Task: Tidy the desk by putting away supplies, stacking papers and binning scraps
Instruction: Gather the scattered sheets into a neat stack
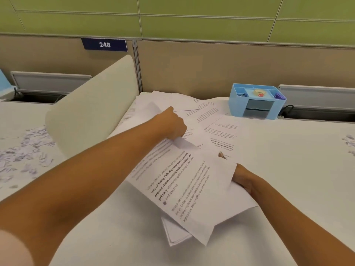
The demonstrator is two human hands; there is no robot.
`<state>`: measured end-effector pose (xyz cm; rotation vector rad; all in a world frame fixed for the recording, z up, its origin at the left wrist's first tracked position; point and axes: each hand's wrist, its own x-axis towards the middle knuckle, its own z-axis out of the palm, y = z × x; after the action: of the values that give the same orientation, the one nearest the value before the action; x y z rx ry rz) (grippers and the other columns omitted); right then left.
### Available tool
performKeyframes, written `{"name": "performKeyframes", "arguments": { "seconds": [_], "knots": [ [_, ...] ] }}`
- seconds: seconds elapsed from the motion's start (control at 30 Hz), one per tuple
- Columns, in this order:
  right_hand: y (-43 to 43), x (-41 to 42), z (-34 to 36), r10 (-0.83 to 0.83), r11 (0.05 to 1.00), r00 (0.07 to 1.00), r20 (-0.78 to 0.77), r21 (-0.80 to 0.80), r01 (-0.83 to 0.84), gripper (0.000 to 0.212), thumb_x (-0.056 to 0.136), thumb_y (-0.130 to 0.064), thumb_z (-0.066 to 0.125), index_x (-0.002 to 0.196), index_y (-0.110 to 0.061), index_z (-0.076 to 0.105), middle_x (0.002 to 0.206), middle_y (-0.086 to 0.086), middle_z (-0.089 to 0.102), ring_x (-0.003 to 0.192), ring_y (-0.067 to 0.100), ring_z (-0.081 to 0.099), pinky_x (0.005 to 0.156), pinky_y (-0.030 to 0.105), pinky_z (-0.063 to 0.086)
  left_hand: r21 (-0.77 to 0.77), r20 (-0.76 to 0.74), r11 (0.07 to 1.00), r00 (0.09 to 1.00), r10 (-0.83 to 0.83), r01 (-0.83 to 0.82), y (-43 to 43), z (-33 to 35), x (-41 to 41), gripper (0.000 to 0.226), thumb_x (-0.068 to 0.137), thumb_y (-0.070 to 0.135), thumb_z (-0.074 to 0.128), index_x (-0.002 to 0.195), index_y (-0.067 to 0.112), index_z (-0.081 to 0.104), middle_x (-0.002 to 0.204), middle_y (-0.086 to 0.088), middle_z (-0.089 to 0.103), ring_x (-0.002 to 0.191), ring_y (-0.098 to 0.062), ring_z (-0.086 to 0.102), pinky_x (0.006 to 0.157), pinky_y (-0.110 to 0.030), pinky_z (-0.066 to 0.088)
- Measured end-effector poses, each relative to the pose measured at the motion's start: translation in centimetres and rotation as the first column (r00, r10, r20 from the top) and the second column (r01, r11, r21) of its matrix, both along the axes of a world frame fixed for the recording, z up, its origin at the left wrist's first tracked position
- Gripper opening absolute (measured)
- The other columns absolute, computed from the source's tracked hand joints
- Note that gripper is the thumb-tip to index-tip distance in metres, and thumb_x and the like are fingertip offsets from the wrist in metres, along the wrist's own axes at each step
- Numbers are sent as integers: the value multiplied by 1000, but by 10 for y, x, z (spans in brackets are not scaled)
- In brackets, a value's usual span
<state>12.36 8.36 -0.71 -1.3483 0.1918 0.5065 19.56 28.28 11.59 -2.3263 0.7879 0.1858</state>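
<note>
Green wall panels (192,16) run across the top of our view, with a beige partition (211,68) below them and a white desk (288,169) filling everything beneath. A cream divider (92,106) stands tilted across the left of the desk, separating our place from the next one.

Printed sheets (211,116) lie fanned and overlapping on the far middle of the desk, against the partition. Nearer to us, a stack of papers (188,185) is lifted at an angle, text side up, its lower corners uneven. Our right hand (244,177) grips the stack by its right edge, thumb on top and fingers hidden beneath. Our left hand (171,123) reaches over the stack to the fanned pile, its fingers curled and pinching a lifted sheet (153,110) that rises off the others; the sheet is blurred.

A blue desk organizer (257,101) sits at the back right, just beside the fanned sheets. Paper scraps (25,150) are strewn over the neighbouring desk left of the divider, and a few more scraps (349,143) show at the far right edge. A dark number plate (104,44) reading 248 hangs on the partition. In the organizer's top compartments we see a tape roll (259,92) in the middle and purple clips (277,96) to its right.
</note>
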Motion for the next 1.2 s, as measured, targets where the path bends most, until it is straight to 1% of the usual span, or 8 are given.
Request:
{"name": "performKeyframes", "arguments": {
  "seconds": [0.27,0.37,0.47,0.63,0.73,0.83,0.93,1.2],
  "knots": [
    [-8,1,-1,-96,995,994,-46,8,96,38,90,-45,48,94,-10,62,63,1,69,55,12,66,53,19,53,-51,399,857,797,-454,513,3,-36,6,18,70,14,73,71,31,66,69,10,60,71,-14,59,88,-38,46],
    [-7,0,2,21,997,1000,14,74,-22,40,85,-36,61,117,-12,62,108,13,69,93,28,66,85,43,53,-416,443,812,871,-212,410,7,-50,3,40,60,27,83,98,25,69,100,0,67,94,-22,64,97,-50,41],
    [-6,1,1,65,987,997,-50,147,-57,50,74,-33,75,118,-12,64,119,17,64,95,32,67,83,47,55,-733,293,669,945,148,123,13,-51,-8,55,80,38,67,130,23,50,138,0,46,129,-21,42,112,-51,15],
    [-8,4,0,-25,990,1000,-5,137,26,45,83,-32,56,124,-14,56,116,13,66,94,29,68,73,42,58,-965,-121,108,769,628,-240,66,-58,-33,54,83,45,62,127,17,51,136,-8,43,128,-27,38,102,-43,33],
    [-6,4,2,-45,992,999,10,119,43,50,82,-42,55,124,-16,56,117,10,67,100,29,67,81,46,56,-890,-438,-219,619,652,-399,99,-77,-52,59,82,48,62,125,9,50,129,-15,48,118,-32,47,97,-41,39],
    [-2,4,4,-26,994,1000,-16,104,27,47,86,-49,49,120,-18,58,112,10,69,95,29,68,79,46,57,-472,-849,-628,509,137,-618,98,-87,-70,46,88,42,57,119,8,54,111,-11,63,91,-24,62,79,-36,51],
    [4,4,10,19,999,999,-28,48,-18,47,88,-51,45,122,-20,56,111,12,69,89,29,70,73,43,59,-243,-850,-740,505,-149,-627,92,-96,-73,31,92,22,54,120,9,56,105,-8,67,85,-21,63,80,-37,51],
    [24,1,21,190,982,979,77,-20,-189,38,80,-17,64,117,-10,58,108,12,69,91,27,69,77,40,58,-176,-738,-893,656,-159,-415,89,-96,-62,38,96,-1,41,132,11,41,122,-11,57,90,-23,62,67,-41,53]
  ]
}}
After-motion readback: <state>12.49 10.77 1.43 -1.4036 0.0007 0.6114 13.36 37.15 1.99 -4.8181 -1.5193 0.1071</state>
